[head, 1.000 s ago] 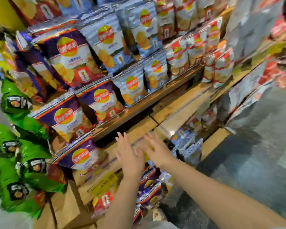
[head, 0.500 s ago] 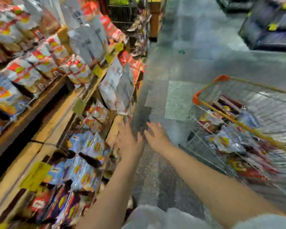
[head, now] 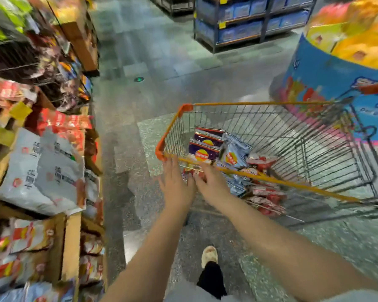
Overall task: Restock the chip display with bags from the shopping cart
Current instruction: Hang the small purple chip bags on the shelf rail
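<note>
I see a speckled grey floor [head: 140, 51] with a small green marker [head: 139, 79] set in it. Far across the aisle stands a dark rack of blue boxes [head: 249, 20]. At right sits a round blue display bin [head: 327, 77] heaped with orange and yellow packs [head: 362, 40] (badly blurred).

Orange-rimmed wire cart [head: 260, 103] holds purple bags [head: 203, 149], pale blue bags [head: 235, 153] and red-and-white bags [head: 266, 195] over speckled grey floor [head: 162, 68]
</note>
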Demonstrator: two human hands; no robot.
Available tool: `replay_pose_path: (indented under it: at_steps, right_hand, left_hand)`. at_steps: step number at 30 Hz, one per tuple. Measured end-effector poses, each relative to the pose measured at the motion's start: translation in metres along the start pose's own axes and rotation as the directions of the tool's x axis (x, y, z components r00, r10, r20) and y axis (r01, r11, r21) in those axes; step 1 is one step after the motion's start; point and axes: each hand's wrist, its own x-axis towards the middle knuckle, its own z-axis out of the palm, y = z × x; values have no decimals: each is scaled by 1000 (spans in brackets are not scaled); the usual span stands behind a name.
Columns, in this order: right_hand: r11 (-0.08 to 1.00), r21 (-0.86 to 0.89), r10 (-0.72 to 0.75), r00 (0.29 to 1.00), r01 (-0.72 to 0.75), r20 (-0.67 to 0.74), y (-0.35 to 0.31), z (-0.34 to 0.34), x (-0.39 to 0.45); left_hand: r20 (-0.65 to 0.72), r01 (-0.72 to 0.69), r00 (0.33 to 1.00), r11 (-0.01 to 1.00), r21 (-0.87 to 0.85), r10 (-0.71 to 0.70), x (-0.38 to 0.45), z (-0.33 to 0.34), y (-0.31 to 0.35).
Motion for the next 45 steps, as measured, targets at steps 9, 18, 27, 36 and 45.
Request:
replay_pose_path:
  at_steps: [9, 18, 27, 36, 45]
  right_hand:
    - [961, 110, 254, 967, -252, -2, 76, -22, 153]
    - [929, -22, 365, 902, -371, 231, 122, -11, 233]
    - [848, -429, 464, 827, -311, 317, 196, 76, 315]
    - [709, -587, 559, 819, -391, 129, 225, 113, 326]
    - [831, -354, 513, 836, -429, 192, 246, 118, 322]
  left_hand:
    - [247, -150, 963, 974, 171, 105, 155, 67, 14]
    - [486, -286, 873, 772, 567, -33, 251, 110, -55]
    - [309, -249, 947, 805, 539, 87, 257, 127, -81]
    - [164, -287, 958, 822, 493, 236, 257, 132, -89]
    - [158, -243, 970, 819, 519, 188, 252, 132, -87]
